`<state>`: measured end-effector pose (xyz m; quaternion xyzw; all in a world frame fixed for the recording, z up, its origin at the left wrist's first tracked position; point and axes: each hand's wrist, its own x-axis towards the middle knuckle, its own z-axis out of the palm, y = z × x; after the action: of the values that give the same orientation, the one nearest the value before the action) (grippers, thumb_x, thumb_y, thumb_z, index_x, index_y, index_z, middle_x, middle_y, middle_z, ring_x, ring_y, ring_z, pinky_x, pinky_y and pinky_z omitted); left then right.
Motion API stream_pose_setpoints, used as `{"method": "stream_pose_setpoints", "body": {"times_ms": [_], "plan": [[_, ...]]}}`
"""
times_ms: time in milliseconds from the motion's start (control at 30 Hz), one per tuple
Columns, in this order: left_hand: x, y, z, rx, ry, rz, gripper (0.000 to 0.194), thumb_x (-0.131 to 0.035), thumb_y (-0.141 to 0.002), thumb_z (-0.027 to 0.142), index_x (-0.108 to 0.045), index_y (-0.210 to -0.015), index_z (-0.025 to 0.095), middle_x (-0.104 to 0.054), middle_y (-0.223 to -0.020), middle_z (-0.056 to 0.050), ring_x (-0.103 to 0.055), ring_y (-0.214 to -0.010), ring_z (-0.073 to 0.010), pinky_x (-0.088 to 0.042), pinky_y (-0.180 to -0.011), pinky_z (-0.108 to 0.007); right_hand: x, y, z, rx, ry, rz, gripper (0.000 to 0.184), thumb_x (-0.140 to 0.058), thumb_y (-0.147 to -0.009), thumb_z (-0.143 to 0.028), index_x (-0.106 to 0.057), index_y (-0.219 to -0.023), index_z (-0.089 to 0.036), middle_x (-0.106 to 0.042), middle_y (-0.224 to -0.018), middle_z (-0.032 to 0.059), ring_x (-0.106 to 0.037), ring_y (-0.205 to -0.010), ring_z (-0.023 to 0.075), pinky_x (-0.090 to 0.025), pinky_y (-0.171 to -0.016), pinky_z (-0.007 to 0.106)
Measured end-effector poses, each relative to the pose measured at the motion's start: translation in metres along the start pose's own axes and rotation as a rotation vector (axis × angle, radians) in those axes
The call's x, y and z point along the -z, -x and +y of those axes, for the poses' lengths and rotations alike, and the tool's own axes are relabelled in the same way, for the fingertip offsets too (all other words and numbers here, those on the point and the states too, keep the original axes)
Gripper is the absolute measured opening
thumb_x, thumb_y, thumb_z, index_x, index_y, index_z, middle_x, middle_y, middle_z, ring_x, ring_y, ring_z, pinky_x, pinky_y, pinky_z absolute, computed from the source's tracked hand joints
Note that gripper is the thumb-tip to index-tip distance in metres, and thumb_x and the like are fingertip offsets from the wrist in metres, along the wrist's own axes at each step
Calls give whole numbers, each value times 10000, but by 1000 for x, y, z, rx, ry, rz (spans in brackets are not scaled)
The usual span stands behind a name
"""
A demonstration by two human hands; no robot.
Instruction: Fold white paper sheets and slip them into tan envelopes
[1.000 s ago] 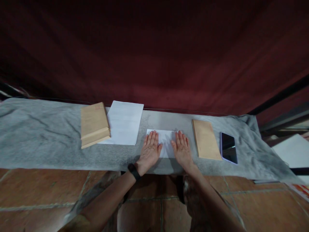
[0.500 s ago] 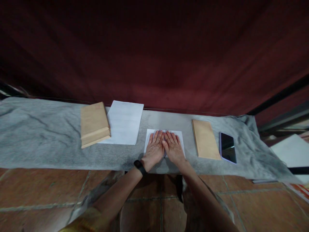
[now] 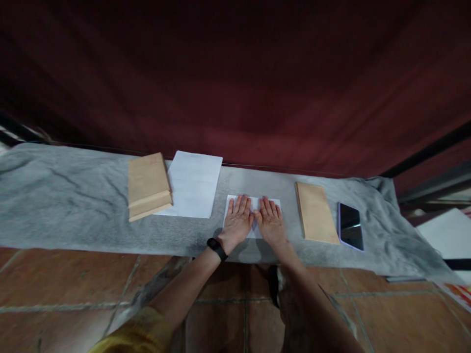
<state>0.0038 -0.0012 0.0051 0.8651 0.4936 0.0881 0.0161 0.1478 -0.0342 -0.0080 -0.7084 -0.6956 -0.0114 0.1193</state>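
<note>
A small white sheet of paper [image 3: 255, 232], perhaps folded, lies on the grey cloth in front of me. My left hand [image 3: 237, 221], with a black band on its wrist, rests flat on the sheet's left half, fingers stretched out. On the right half lies my right hand [image 3: 271, 223], also flat, with its fingers pointing away from me. A narrow strip of the paper shows between the two hands; much of the rest is hidden under them.
Larger white sheets [image 3: 195, 184] lie to the left, partly under a stack of brown envelopes [image 3: 149, 181]. To the right are another brown envelope stack [image 3: 317, 213] and a phone [image 3: 351, 226]. Grey cloth [image 3: 91, 206] covers the bench before a dark red curtain [image 3: 235, 108].
My hands, which touched at the middle of the paper, have slid apart, the right one moving rightward. Both stay flat on the sheet. The view has shifted slightly.
</note>
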Motion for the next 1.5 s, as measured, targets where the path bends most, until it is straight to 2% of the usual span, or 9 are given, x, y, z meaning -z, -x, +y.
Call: {"method": "stream_pose_setpoints", "body": {"times_ms": [300, 567, 733, 867, 1033, 1200, 1367, 1500], "plan": [[1, 1, -2, 36, -17, 25, 600, -292, -1058, 397, -377, -1560, 80, -357, -1638, -130, -236, -1557, -281, -126, -1288, -519, 0, 2, 25, -113, 69, 112, 601, -321, -1073, -407, -430, -1523, -24, -471, -1551, 220, -421, -1459, 338, -348, -1176, 492], [2, 2, -2, 35, -20, 25, 621, -312, -1053, 415, -380, -1551, 51, -341, -1640, -156, -229, -1558, -287, -100, -1290, -516, 6, 6, 37, -195, 110, 102, 608, -365, -1053, -421, -454, -1501, -19, -491, -1534, 236, -451, -1425, 351, -353, -1159, 488], [1, 1, -1, 33, -26, 28, 626, -316, -1050, 417, -384, -1546, 42, -350, -1631, -165, -235, -1556, -286, -87, -1290, -518, 17, 6, 42, -228, 92, 88, 537, -433, -1032, -387, -500, -1468, -81, -558, -1471, 202, -515, -1316, 336, -414, -1060, 442], [0, 1, -1, 33, -31, 37, 624, -312, -1048, 417, -382, -1549, 52, -363, -1626, -164, -249, -1552, -283, -97, -1288, -517, 25, 4, 43, -254, 70, 101, 437, -510, -991, -343, -600, -1360, -126, -642, -1265, 194, -580, -1127, 316, -452, -927, 404], [0, 1, -1, 39, -23, 26, 631, -323, -1043, 412, -375, -1548, 37, -357, -1628, -176, -250, -1552, -285, -113, -1288, -513, 27, 1, 44, -240, 46, 106, 351, -489, -975, -266, -639, -1243, -99, -676, -1060, 175, -611, -997, 290, -459, -888, 385], [1, 0, -1, 45, -28, 12, 631, -321, -1041, 413, -374, -1550, 44, -364, -1627, -175, -266, -1546, -289, -133, -1284, -515, 30, 0, 42, -282, 14, 49, 293, -484, -994, -255, -635, -1189, -96, -720, -1010, 162, -666, -974, 267, -469, -861, 339], [3, 0, 0, 44, -33, 8, 627, -311, -1044, 412, -381, -1545, 42, -360, -1629, -176, -276, -1542, -293, -144, -1283, -511, 33, 1, 42, -371, -52, -37, 263, -497, -1016, -305, -613, -1187, -142, -757, -950, 107, -721, -849, 216, -466, -722, 276], [4, 1, 0, 42, -39, 10, 622, -316, -1048, 412, -390, -1540, 39, -355, -1630, -177, -284, -1539, -297, -140, -1284, -505, 31, -1, 47, -354, -163, -42, 211, -499, -993, -283, -643, -1111, -184, -757, -878, 76, -719, -826, 207, -461, -683, 262]]}}
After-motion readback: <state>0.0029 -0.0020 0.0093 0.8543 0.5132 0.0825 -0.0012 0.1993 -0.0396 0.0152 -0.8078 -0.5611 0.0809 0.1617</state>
